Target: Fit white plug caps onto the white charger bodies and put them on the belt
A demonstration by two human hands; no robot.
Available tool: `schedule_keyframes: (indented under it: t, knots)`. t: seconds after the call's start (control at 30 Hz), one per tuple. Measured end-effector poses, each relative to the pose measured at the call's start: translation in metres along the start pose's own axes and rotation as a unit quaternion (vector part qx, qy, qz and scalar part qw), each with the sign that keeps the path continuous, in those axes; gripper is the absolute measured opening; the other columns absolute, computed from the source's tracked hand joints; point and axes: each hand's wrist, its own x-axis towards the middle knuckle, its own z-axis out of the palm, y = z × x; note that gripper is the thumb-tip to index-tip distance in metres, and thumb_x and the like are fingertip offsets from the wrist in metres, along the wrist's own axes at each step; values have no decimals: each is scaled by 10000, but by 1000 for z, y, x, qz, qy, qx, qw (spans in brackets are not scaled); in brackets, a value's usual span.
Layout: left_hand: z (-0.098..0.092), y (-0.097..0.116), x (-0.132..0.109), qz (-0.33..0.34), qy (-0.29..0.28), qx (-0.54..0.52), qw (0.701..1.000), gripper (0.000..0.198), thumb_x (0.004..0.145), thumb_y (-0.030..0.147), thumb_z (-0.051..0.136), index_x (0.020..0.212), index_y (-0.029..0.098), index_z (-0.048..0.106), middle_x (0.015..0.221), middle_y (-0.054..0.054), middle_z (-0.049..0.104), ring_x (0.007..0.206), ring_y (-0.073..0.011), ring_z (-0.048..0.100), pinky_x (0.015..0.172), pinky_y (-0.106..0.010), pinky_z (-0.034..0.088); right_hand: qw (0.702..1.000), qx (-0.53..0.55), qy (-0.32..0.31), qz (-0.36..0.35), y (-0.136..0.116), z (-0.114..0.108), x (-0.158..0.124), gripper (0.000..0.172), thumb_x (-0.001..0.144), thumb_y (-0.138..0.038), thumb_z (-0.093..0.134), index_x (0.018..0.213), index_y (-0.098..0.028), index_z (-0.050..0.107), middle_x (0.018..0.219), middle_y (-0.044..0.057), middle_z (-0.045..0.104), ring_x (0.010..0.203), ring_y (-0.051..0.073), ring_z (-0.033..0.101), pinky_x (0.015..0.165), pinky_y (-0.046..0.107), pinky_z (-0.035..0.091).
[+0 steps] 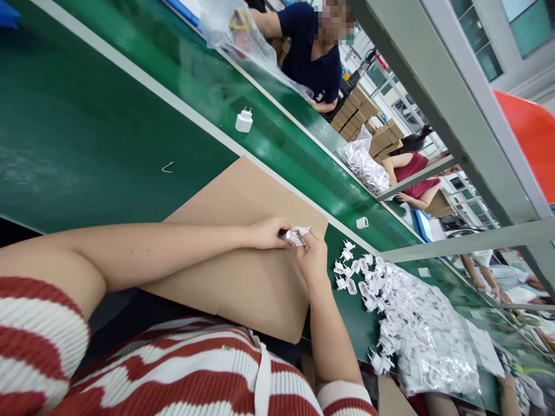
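Observation:
Over the brown cardboard sheet [243, 271], my left hand [269, 232] and my right hand [313, 254] meet at a small white charger plug [295, 236]. My left fingers pinch its left end, while the right thumb and fingers close on its other side. Fingers cover much of the plug, and something white and thin shows at my right fingertips. To the right lie several loose white plugs with two pins [347, 268]. They spill from a clear plastic bag [437, 335] full of more of the same.
Single white chargers stand on the green conveyor belt [199, 81]: one upright charger [244, 119] and another charger [362, 222]. A bent wire-like scrap [167, 167] lies on the green table. Grey metal frame bars [459, 242] cross the right side. Co-workers [310, 52] sit across the belt.

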Motion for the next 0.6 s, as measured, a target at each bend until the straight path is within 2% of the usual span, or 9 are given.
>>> schedule_keyframes:
  t: [0.23,0.43,0.6]
  knots:
    - [1,2,-2,6,-4,-2,1000,299,822,475,760,872,182,734,900,-53,705,854,-231,640,748,-317,466,994,-80,-66,13,-5,-13,8,267,811,-17,552,876,-206,728,883,52,626,857,209,599,684,276,405]
    - [-1,2,0,19,-11,13,1000,251,816,424,757,827,176,714,857,-43,685,792,-206,624,734,-309,459,989,-123,-85,13,-10,-22,15,298,818,-34,552,903,-230,761,891,56,666,794,197,590,594,284,312]
    - [-1,2,1,-3,-10,22,1000,255,796,422,762,800,173,707,827,-37,664,752,-197,612,681,-297,423,985,-144,-91,34,-15,-21,17,292,824,-71,562,916,-243,780,908,56,681,773,193,595,592,293,302]
